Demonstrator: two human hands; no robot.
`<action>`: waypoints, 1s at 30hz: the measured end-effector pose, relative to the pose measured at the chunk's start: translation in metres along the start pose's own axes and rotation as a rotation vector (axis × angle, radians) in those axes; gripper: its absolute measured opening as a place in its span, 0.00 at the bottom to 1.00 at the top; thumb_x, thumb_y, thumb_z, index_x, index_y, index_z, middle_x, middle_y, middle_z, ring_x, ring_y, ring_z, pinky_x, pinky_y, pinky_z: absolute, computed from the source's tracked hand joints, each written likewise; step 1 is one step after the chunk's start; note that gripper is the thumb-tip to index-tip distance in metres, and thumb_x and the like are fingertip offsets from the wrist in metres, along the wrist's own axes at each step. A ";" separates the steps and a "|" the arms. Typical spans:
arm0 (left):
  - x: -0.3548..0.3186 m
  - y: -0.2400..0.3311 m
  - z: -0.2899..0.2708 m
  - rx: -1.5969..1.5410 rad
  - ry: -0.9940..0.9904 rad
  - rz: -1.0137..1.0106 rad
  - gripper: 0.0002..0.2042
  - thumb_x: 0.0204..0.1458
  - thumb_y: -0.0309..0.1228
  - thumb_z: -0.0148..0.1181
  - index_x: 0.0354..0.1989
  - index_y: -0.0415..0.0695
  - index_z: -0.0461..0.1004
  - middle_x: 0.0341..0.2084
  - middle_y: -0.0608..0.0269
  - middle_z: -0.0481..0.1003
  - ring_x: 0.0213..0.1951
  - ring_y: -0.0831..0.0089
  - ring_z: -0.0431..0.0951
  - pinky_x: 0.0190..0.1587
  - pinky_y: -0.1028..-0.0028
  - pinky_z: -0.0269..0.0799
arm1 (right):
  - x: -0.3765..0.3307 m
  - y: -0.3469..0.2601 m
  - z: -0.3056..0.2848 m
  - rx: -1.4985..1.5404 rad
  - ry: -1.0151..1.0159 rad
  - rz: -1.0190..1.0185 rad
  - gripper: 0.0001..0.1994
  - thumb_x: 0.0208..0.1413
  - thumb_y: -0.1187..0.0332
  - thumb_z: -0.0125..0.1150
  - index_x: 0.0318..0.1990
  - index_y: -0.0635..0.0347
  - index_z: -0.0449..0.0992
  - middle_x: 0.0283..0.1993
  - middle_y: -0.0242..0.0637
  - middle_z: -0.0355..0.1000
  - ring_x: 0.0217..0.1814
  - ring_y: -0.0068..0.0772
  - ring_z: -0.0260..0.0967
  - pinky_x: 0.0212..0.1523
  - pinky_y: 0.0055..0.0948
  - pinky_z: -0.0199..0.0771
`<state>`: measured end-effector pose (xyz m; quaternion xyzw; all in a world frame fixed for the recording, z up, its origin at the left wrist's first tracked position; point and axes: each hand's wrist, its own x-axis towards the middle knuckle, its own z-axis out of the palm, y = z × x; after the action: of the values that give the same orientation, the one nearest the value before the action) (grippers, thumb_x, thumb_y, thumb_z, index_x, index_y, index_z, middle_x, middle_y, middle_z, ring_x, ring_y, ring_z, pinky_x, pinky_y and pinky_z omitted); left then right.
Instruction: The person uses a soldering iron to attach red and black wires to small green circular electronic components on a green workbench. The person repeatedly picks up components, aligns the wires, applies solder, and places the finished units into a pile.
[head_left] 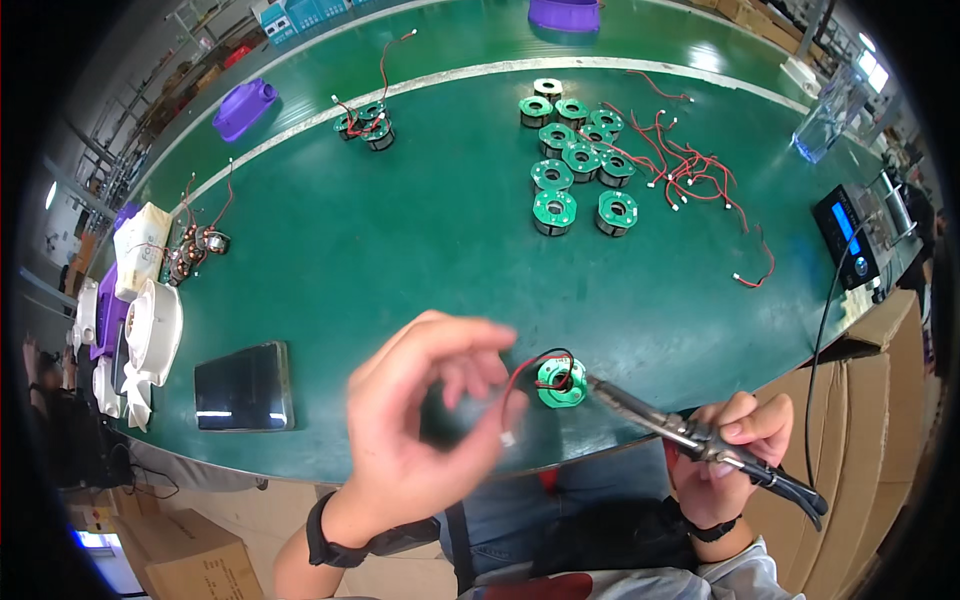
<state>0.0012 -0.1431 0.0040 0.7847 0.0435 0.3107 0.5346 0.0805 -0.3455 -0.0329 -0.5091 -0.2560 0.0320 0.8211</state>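
Close to the front edge of the bench lies a round green circuit board [571, 394] with a hole in its middle. A red and black wire lead [517, 372] loops up from it, with a small white plug at its end. My right hand [735, 450] grips a soldering iron [660, 418], its tip pointing left at the board's right edge; whether they touch, I cannot tell. Left of the board, my left hand [420, 400] is slightly blurred, thumb and index finger spread apart. The thumb overlaps the wire near its plug, but the hand does not close on it.
Several coil units with green boards [555, 210] stand at the back right, beside a tangle of red wire leads [690, 175]. A soldering station [845, 235] sits at the right edge, its cord hanging down. A phone [243, 388] and white spool [155, 330] lie left.
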 end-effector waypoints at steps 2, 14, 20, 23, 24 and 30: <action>0.003 0.008 0.000 0.041 -0.066 -0.090 0.15 0.37 0.16 0.60 0.37 0.39 0.72 0.19 0.66 0.68 0.19 0.81 0.64 0.22 0.83 0.58 | 0.001 0.000 0.000 0.049 0.125 -0.044 0.20 0.40 0.70 0.68 0.29 0.58 0.57 0.21 0.32 0.61 0.19 0.21 0.57 0.20 0.21 0.59; -0.009 0.001 -0.007 0.036 0.086 -0.010 0.09 0.41 0.12 0.56 0.31 0.35 0.74 0.24 0.58 0.73 0.23 0.77 0.70 0.25 0.82 0.64 | -0.001 0.005 0.004 -0.062 -0.024 0.051 0.16 0.45 0.67 0.60 0.30 0.59 0.55 0.21 0.30 0.54 0.14 0.18 0.49 0.16 0.17 0.52; -0.018 -0.005 -0.010 0.007 0.056 -0.101 0.08 0.41 0.12 0.55 0.30 0.34 0.73 0.25 0.57 0.74 0.27 0.76 0.73 0.29 0.81 0.66 | 0.010 0.002 0.018 0.076 0.134 -0.030 0.19 0.44 0.69 0.65 0.33 0.57 0.56 0.24 0.31 0.58 0.17 0.17 0.54 0.15 0.16 0.56; -0.015 -0.006 -0.003 -0.050 0.073 -0.103 0.06 0.40 0.13 0.56 0.28 0.34 0.72 0.25 0.57 0.74 0.26 0.75 0.73 0.27 0.80 0.67 | 0.029 0.001 0.030 0.141 0.077 0.015 0.15 0.48 0.72 0.58 0.37 0.56 0.56 0.29 0.33 0.58 0.19 0.18 0.56 0.19 0.24 0.73; -0.014 -0.005 -0.002 -0.065 0.076 -0.093 0.06 0.40 0.13 0.56 0.27 0.35 0.72 0.25 0.57 0.74 0.25 0.74 0.73 0.27 0.80 0.67 | 0.035 0.004 0.035 0.140 0.054 0.023 0.14 0.49 0.73 0.57 0.38 0.56 0.56 0.30 0.34 0.58 0.19 0.18 0.56 0.21 0.26 0.77; -0.014 0.002 -0.009 0.285 0.003 0.165 0.08 0.36 0.12 0.57 0.26 0.35 0.72 0.23 0.57 0.72 0.23 0.67 0.72 0.25 0.77 0.68 | 0.047 0.022 0.060 0.041 -0.259 0.075 0.10 0.49 0.81 0.46 0.37 0.59 0.55 0.31 0.33 0.55 0.23 0.17 0.54 0.30 0.39 0.80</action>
<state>-0.0158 -0.1424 0.0014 0.8529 0.0234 0.3454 0.3907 0.0984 -0.2710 -0.0123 -0.4931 -0.3399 0.1336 0.7896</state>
